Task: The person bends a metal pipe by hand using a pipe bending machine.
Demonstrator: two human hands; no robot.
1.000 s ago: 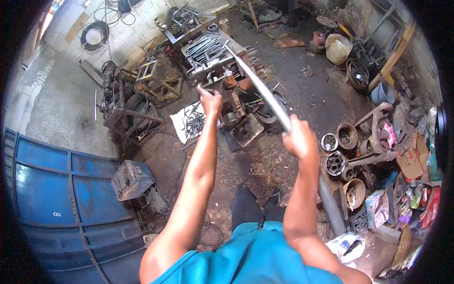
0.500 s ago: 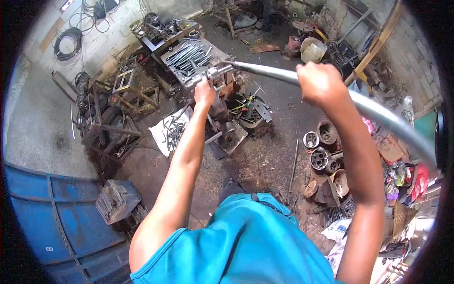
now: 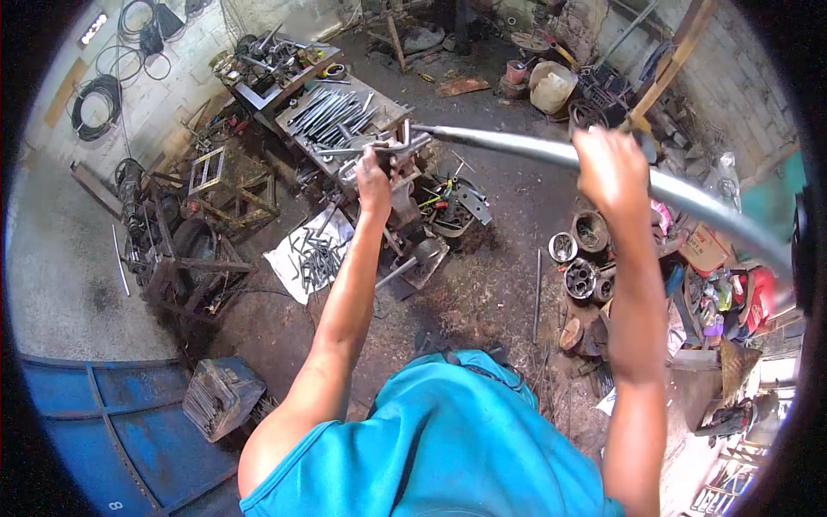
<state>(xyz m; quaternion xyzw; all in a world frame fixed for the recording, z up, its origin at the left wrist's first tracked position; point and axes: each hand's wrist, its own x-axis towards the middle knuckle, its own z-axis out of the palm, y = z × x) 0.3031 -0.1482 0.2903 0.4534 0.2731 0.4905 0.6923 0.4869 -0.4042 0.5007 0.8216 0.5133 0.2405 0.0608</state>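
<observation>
My right hand is wrapped round a long, shiny metal pipe, which stretches from the bench fixture out past the right side of the view. The pipe's thin end meets the metal fixture at the bench edge. There, my left hand has its fingers closed on a thin metal rod lying across the fixture; part of its grip is hidden. Behind it, a pile of straight metal rods covers the bench top. Bent rods lie on a white sack on the floor, left of the bench.
A tub of tools stands right of the fixture. Several round metal parts sit on the floor to the right. Rusty frames, a battery-like box and a blue metal panel are at left.
My right hand has shifted right and slightly down in view, still on the pipe. A bent rod end now shows at the fixture by my left hand. The whole view has tilted slightly.
</observation>
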